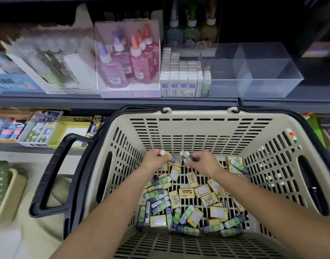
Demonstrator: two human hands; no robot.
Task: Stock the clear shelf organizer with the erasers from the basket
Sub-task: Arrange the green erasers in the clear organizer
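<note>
Both hands, left hand and right hand, grip erasers inside the basket.

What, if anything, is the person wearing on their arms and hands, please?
Nothing that shows. The left hand and right hand are bare, with no gloves; no rings can be made out, though the fingers are slightly blurred. The left forearm and right forearm are uncovered down to the frame's edge: no sleeves, watch, bracelet or markings visible.
</note>
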